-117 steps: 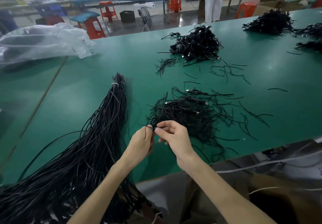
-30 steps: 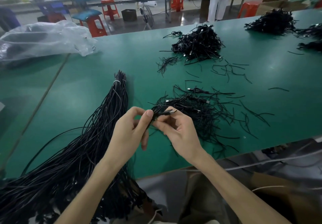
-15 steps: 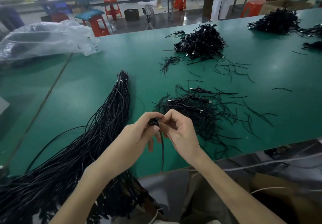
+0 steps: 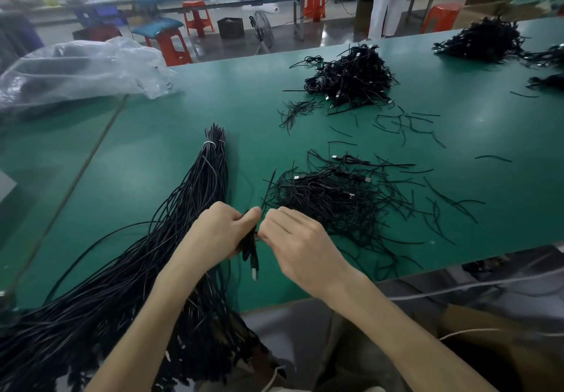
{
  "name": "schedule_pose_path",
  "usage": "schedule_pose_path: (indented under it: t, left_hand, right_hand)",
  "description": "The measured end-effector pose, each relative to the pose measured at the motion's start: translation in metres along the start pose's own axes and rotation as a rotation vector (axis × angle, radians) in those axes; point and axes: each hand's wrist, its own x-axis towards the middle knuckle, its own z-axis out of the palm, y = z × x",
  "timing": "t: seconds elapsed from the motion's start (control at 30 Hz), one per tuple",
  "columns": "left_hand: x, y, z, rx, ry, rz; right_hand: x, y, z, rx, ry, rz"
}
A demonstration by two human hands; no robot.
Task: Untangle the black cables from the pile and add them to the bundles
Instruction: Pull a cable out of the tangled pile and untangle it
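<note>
My left hand [image 4: 218, 233] grips a coiled black cable [image 4: 251, 254] whose metal plug hangs down below the fist. My right hand [image 4: 297, 239] pinches a thin black tie at the top of that coil, right beside my left thumb. Just beyond my hands lies the tangled pile of black cables [image 4: 332, 199] on the green table [image 4: 158, 159]. A long bundle of straightened black cables [image 4: 195, 196], bound near its far tip with a white tie, runs from mid-table down past the near edge on my left.
A second cable heap [image 4: 351, 77] sits further back, with more heaps [image 4: 479, 40] at the far right. Loose black ties [image 4: 406, 126] are scattered between the piles. A crumpled clear plastic bag [image 4: 79, 68] lies at the far left. Stools and another bench stand beyond the table.
Both hands have moved slightly left with the cable. The cable's loose end, hanging long half a second ago, now shows as a short coil with its plug below my left fist.
</note>
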Motion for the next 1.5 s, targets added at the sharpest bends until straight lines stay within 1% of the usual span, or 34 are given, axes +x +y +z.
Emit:
schedule_pose_path:
  t: [0.03,0.07,0.1,0.13,0.17,0.2,0.23,0.27,0.33,0.37,0.4,0.43,0.5,0.53,0.6,0.63,0.67,0.73,0.8,0.87,0.93,1.0,1.03,1.07,1.1,1.17,1.2,1.27,1.3,1.37,1.43,1.5]
  left_hand:
    - [0.003,-0.003,0.000,-0.037,-0.068,-0.026]
    - [0.005,-0.006,-0.001,-0.054,-0.121,-0.043]
    - [0.006,-0.008,-0.001,-0.067,-0.160,-0.047]
    - [0.005,-0.011,-0.001,-0.097,-0.184,-0.048]
    - [0.005,-0.014,-0.001,-0.143,-0.187,-0.048]
    - [0.005,-0.019,-0.002,-0.169,-0.165,-0.050]
    - [0.006,-0.027,-0.003,-0.140,-0.113,-0.057]
    - [0.007,-0.036,-0.005,-0.042,-0.037,-0.075]
    - [0.008,-0.057,-0.007,0.293,0.161,-0.148]
    - [0.008,-0.066,-0.007,0.426,0.239,-0.186]
    - [0.008,-0.074,-0.006,0.515,0.271,-0.219]
    - [0.008,-0.080,-0.004,0.576,0.254,-0.248]
    - [0.008,-0.086,0.004,0.638,0.188,-0.274]
    - [0.008,-0.089,0.007,0.642,0.195,-0.272]
    - [0.009,-0.092,0.005,0.605,0.288,-0.245]
    - [0.009,-0.094,0.002,0.588,0.336,-0.232]
    - [0.010,-0.097,-0.003,0.582,0.366,-0.222]
    - [0.009,-0.097,-0.013,0.584,0.360,-0.172]
    - [0.005,-0.089,-0.017,0.610,0.361,-0.061]
    - [0.000,-0.071,-0.016,0.681,0.352,0.061]
    - [-0.002,-0.049,-0.009,0.666,0.287,0.147]
    - [-0.002,-0.030,-0.003,0.431,0.202,0.151]
    - [-0.001,-0.024,0.000,0.311,0.162,0.152]
    - [-0.002,-0.020,0.002,0.275,0.130,0.177]
    - [-0.003,-0.018,0.003,0.319,0.108,0.218]
    - [-0.004,-0.022,0.001,0.406,0.087,0.272]
    - [-0.003,-0.027,-0.003,0.378,0.068,0.280]
    - [0.001,-0.037,-0.011,0.203,-0.011,0.285]
    - [0.003,-0.044,-0.014,0.101,-0.055,0.291]
    - [0.003,-0.060,-0.022,-0.014,-0.112,0.307]
    - [0.003,-0.083,-0.030,-0.046,-0.115,0.302]
    - [0.002,-0.106,-0.039,-0.123,-0.085,0.284]
  right_hand:
    - [-0.001,0.002,0.001,-0.087,-0.010,-0.076]
    - [-0.002,0.003,0.002,-0.101,-0.026,-0.082]
    - [-0.002,0.005,0.002,-0.067,-0.046,-0.032]
    - [-0.001,0.007,0.001,0.011,-0.057,0.074]
    - [0.002,0.011,-0.002,0.121,-0.059,0.231]
    - [0.007,0.018,-0.006,0.236,-0.047,0.410]
    - [0.014,0.029,-0.010,0.319,-0.009,0.570]
    - [0.022,0.045,-0.015,0.366,0.047,0.700]
    - [0.039,0.084,-0.025,0.399,0.170,0.908]
    - [0.046,0.103,-0.029,0.401,0.216,0.996]
    - [0.051,0.122,-0.031,0.388,0.245,1.072]
    - [0.053,0.140,-0.032,0.366,0.259,1.142]
    - [0.052,0.170,-0.029,0.369,0.296,1.280]
    - [0.051,0.180,-0.027,0.408,0.325,1.343]
    - [0.046,0.191,-0.024,0.477,0.364,1.446]
    - [0.043,0.194,-0.023,0.490,0.357,1.474]
    - [0.039,0.195,-0.022,0.481,0.338,1.479]
    - [0.032,0.188,-0.022,0.404,0.279,1.420]
    - [0.027,0.170,-0.022,0.290,0.199,1.276]
    - [0.027,0.138,-0.021,0.238,0.056,1.007]
    - [0.028,0.098,-0.013,0.247,-0.136,0.698]
    - [0.032,0.064,-0.001,0.217,-0.299,0.409]
    - [0.034,0.051,0.006,0.202,-0.363,0.298]
    - [0.034,0.042,0.013,0.218,-0.426,0.241]
    - [0.034,0.036,0.017,0.257,-0.486,0.244]
    - [0.032,0.032,0.019,0.308,-0.579,0.321]
    - [0.031,0.031,0.016,0.244,-0.610,0.315]
    - [0.026,0.032,0.009,0.099,-0.583,0.247]
    - [0.023,0.034,0.004,0.112,-0.535,0.248]
    - [0.019,0.037,-0.006,0.237,-0.410,0.341]
    - [0.020,0.047,-0.021,0.388,-0.192,0.508]
    - [0.025,0.063,-0.039,0.516,0.088,0.669]
